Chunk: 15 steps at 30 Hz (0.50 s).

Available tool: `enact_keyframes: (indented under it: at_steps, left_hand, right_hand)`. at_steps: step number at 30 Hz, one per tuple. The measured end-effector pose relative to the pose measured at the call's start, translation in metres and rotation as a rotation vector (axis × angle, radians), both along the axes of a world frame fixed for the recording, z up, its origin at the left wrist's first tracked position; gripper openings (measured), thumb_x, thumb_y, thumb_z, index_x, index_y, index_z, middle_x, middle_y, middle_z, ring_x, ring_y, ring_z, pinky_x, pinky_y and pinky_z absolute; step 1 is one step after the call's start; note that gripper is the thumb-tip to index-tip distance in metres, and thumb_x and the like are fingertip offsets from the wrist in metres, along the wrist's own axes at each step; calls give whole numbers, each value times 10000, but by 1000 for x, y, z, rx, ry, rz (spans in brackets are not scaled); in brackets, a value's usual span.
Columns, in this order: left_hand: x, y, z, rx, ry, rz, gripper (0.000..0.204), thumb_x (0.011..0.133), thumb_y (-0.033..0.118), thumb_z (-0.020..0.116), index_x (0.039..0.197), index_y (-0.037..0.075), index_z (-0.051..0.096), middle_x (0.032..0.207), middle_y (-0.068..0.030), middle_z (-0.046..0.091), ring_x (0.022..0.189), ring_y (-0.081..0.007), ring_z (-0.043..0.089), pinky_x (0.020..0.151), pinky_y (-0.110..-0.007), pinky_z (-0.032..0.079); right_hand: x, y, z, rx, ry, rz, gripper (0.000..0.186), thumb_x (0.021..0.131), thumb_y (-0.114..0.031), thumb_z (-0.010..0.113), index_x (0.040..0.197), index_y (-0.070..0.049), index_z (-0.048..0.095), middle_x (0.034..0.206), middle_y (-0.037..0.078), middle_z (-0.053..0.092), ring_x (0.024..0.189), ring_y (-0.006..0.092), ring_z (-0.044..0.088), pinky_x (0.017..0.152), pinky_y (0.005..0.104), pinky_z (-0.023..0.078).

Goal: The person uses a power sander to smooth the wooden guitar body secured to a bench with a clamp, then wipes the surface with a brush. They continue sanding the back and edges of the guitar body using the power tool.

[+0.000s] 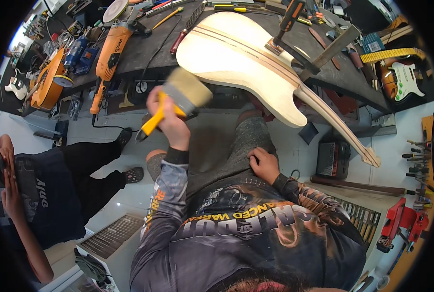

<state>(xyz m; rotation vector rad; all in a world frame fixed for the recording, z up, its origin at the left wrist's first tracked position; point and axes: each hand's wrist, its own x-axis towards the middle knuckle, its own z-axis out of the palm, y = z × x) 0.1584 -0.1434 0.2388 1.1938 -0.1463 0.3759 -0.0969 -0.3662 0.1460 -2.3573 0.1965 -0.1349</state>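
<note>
1. One hand, the left (174,125), is raised short of the counter (151,48), fingers closed round the handle of a brush (187,97), bristles up and rightward.
2. The right hand (264,166) rests half-curled on the thigh, nothing visible in it.
3. The guitar (226,53) lies on the counter under a clamp (291,22), neck overhanging the front edge.
4. An orange sander (112,53) lies left; another person (42,194) is beyond the left arm.

The guitar (226,51) is lying on the bench (149,46), right of the grinder (112,53); the brush (180,100) is sitting in the left hand (171,121).
</note>
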Motion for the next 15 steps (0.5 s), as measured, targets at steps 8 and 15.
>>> enact_keyframes:
  at_steps: [8, 15]
  left_hand:
    - [-27, -3, -38, 254, 114, -526, 470, 1008, 65, 609, 1470, 11, 540, 1424, -91, 568, 1306, -197, 551, 1164, -350, 415]
    - [-2, -18, -10, -212, 123, 5, 448, 1069, 116, 596, 1502, 71, 488, 1436, -110, 557, 1287, -218, 571, 1161, -379, 438]
  right_hand:
    - [2, -2, -2, 10, -22, 3, 75, 983, -162, 674, 1020, -115, 721, 1010, 84, 732, 889, 360, 745, 771, 482, 602]
    - [2, -3, 1, 21, -16, 3, 76, 981, -163, 676, 1017, -116, 724, 1006, 84, 734, 896, 357, 743, 765, 482, 600]
